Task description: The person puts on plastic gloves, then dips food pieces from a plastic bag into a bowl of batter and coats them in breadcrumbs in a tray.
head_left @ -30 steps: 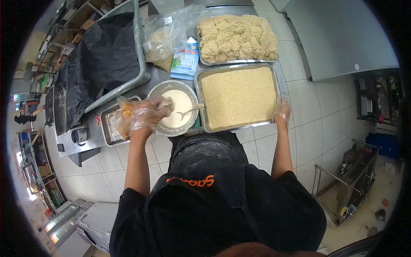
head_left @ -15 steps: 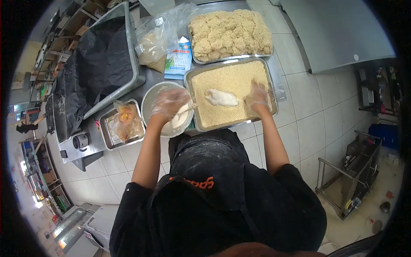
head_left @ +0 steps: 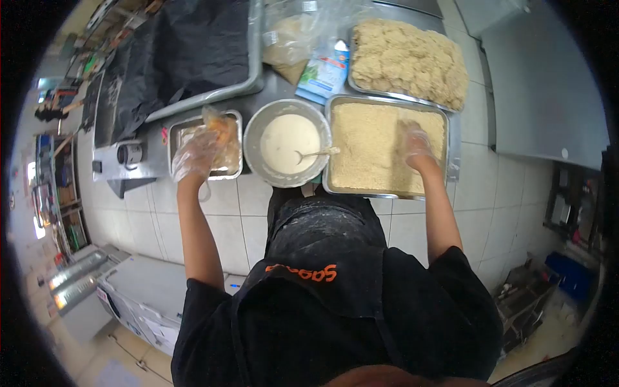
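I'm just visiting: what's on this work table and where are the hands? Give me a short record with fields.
Left hand: gloved, at a plastic bag in the small tray
Right hand: gloved, on pale crumbs in the wide tray
Between: bowl of white mixture, with spoon
Behind: blue-and-white packet, heaped tray

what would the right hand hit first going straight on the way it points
Probably the far rim of the crumb tray, just beyond the right hand, though its height is unclear.
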### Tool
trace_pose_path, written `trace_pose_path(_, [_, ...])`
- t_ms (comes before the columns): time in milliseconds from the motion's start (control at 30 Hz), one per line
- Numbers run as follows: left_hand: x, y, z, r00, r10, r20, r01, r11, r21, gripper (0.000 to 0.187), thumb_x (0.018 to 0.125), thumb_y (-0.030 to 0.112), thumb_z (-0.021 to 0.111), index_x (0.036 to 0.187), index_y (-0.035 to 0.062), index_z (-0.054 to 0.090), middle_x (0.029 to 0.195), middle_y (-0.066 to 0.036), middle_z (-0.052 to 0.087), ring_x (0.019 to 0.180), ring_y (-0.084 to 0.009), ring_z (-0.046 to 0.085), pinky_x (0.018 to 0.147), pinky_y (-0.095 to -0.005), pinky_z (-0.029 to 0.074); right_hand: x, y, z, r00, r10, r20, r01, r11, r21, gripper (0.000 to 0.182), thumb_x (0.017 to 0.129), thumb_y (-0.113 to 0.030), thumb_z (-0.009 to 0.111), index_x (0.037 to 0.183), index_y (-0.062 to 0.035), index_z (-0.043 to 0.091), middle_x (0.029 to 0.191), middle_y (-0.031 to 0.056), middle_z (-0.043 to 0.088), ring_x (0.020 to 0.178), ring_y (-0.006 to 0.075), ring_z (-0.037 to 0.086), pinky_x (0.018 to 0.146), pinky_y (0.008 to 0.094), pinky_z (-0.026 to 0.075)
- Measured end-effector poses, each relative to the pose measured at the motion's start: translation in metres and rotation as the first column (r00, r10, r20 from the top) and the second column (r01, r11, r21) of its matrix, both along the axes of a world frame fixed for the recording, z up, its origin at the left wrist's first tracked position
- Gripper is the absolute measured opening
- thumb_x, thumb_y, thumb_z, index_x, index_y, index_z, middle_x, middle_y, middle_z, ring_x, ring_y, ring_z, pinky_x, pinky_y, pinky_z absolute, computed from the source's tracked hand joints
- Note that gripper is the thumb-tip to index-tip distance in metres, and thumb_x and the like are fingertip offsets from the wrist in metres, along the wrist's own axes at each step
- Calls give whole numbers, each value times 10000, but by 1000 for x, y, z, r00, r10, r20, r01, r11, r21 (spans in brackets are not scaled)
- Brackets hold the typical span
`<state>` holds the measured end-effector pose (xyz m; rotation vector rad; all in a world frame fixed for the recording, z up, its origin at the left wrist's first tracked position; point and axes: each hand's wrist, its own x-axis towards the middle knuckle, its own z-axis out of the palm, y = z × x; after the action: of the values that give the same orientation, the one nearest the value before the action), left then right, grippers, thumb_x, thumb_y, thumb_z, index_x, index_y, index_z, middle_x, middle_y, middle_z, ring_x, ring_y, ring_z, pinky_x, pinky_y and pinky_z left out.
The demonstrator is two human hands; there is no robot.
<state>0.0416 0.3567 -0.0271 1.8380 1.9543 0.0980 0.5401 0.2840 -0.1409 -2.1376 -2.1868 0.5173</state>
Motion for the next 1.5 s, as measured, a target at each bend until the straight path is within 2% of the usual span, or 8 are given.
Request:
trace_pose_path(300, [-20, 18, -23, 981, -88, -173, 81, 996, -43, 402, 901, 436, 498, 1124, 144, 661, 1135, -136, 640, 1041, -315, 601, 883, -401, 463, -14, 7, 26, 917, -81, -390, -79, 923, -377, 539, 832, -57, 514, 1362, -23, 424, 1327, 225, 497, 1266, 335, 452, 1074, 345, 340])
trace_pose_path(467, [-19, 26, -43, 949, -51, -311, 80, 994, 79, 272, 880, 295, 503, 1006, 122, 669, 994, -174, 645, 953, -345, 612, 832, -453, 476, -111, -20, 16, 956, 220, 196, -191, 969, -156, 832, 839, -463, 601, 1487, -108, 220, 1549, 114, 199, 1413, 324, 213, 1130, 486, 195])
trace_pose_path(600, [-32, 53, -76, 880, -221, -421, 303, 943, 138, 242, 839, 265, 549, 961, 102, 681, 962, -143, 667, 904, -326, 634, 786, -461, 487, -130, 1, 27, 976, 142, 164, -68, 919, -389, 906, 820, -528, 585, 1500, -113, 154, 1580, 71, 64, 1449, 313, 58, 1132, 556, 103])
trace_pose_path(900, [-91, 105, -186, 608, -638, -473, 664, 735, -138, 408, 859, 159, 502, 1264, 180, 551, 1164, -128, 624, 979, -304, 642, 832, -441, 522, -108, 10, 16, 971, 215, 107, -188, 957, -223, 779, 870, -547, 501, 1487, -161, 224, 1567, 63, 130, 1442, 295, 103, 1106, 595, 154])
trace_pose_path(1000, [-65, 86, -120, 671, -589, -450, 616, 781, -105, 413, 825, 183, 553, 1237, 210, 568, 1167, -124, 621, 1014, -305, 625, 875, -431, 503, -89, 2, -9, 950, 267, 162, -241, 956, -166, 628, 925, -431, 471, 1454, -137, 304, 1522, 97, 264, 1408, 291, 232, 1109, 517, 239])
trace_pose_path(1100, [-82, 90, -134, 682, -596, -424, 674, 738, 47, 448, 765, 258, 646, 1204, 192, 580, 1121, -124, 638, 1018, -308, 616, 884, -427, 489, -49, 13, -47, 651, -18, -759, -136, 981, -140, 518, 934, -289, 486, 1396, -75, 394, 1385, 153, 461, 1312, 311, 394, 1075, 400, 336])
trace_pose_path(1167, [-87, 84, -137, 745, -545, -384, 605, 795, 45, 439, 720, 249, 677, 1146, 176, 600, 1111, -133, 633, 1003, -316, 615, 877, -429, 486, -42, 7, -20, 949, -20, -314, 2, 998, -56, 459, 846, -253, 607, 1223, 3, 550, 1222, 207, 576, 1173, 330, 522, 999, 338, 403])
trace_pose_path(1500, [-61, 74, -52, 860, -382, -339, 391, 919, -43, 451, 656, 372, 763, 1054, 180, 675, 980, -140, 677, 931, -307, 643, 814, -420, 498, -70, 30, -9, 974, 146, -174, -213, 850, -481, 658, 630, -256, 781, 1179, 6, 532, 1106, 252, 604, 1030, 365, 589, 888, 402, 462])
